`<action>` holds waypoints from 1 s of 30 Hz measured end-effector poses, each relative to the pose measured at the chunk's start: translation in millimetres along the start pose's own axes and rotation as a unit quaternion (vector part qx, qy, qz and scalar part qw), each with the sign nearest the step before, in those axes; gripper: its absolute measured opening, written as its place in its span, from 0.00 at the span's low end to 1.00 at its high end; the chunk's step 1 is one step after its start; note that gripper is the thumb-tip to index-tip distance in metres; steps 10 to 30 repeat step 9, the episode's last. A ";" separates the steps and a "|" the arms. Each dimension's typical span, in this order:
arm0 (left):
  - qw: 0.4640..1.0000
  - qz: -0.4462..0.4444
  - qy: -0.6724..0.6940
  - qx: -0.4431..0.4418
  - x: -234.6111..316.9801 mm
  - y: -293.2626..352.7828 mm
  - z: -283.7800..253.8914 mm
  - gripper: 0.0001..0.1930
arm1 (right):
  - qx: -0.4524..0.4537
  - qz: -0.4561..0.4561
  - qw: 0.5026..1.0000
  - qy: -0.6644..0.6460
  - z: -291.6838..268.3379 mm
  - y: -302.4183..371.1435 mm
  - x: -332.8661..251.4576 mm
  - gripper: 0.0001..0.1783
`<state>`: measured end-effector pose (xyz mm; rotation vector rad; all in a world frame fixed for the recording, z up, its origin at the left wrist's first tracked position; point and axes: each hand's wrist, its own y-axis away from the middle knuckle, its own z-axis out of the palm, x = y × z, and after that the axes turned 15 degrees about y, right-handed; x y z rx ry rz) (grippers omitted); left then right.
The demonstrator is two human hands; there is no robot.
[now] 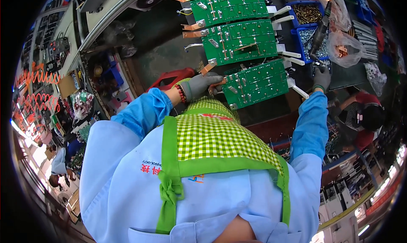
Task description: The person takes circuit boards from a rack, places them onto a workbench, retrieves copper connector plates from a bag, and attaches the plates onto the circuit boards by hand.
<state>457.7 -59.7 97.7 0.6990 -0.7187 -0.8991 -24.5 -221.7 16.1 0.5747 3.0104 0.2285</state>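
Note:
My left hand (202, 86), in a grey glove, is closed round a bent copper strip (217, 85) at the left end of the nearest green circuit board (256, 85). Two more boards, a middle one (239, 40) and a far one (229, 5), lie beyond it in a row. Copper strips stick out on their left and white tabs (301, 91) on their right. Out to the right, my gloved right hand (322, 78) has its fingers drawn together at a small dark tray (321, 64) of shiny bits. What they pinch is too small to make out. A black power screwdriver (319, 35) lies just beyond.
Blue bins hold brass-coloured parts (306, 14) and silvery screws (306, 34). Plastic bags (345, 48) and metal rods (365, 39) lie farther right. A red stool-like object (171, 77) stands beyond my left arm. Another person (366, 116) is at the right.

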 end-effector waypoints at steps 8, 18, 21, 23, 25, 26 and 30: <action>0.998 0.012 -0.066 -0.012 -1.5 -1.4 -0.1 0.15 | 0.074 -0.011 0.990 -0.119 -2.9 -16.4 19.8 0.16; 0.999 -0.012 -0.044 -0.021 -0.2 -3.3 -4.6 0.15 | 0.073 -0.027 0.984 -0.162 -6.6 -19.2 22.2 0.18; 0.999 -0.012 -0.044 -0.021 -0.2 -3.3 -4.6 0.15 | 0.073 -0.027 0.984 -0.162 -6.6 -19.2 22.2 0.18; 0.999 -0.012 -0.044 -0.021 -0.2 -3.3 -4.6 0.15 | 0.073 -0.027 0.984 -0.162 -6.6 -19.2 22.2 0.18; 0.999 -0.012 -0.044 -0.021 -0.2 -3.3 -4.6 0.15 | 0.073 -0.027 0.984 -0.162 -6.6 -19.2 22.2 0.18; 0.999 -0.012 -0.044 -0.021 -0.2 -3.3 -4.6 0.15 | 0.073 -0.027 0.984 -0.162 -6.6 -19.2 22.2 0.18; 0.999 -0.012 -0.044 -0.021 -0.2 -3.3 -4.6 0.15 | 0.073 -0.027 0.984 -0.162 -6.6 -19.2 22.2 0.18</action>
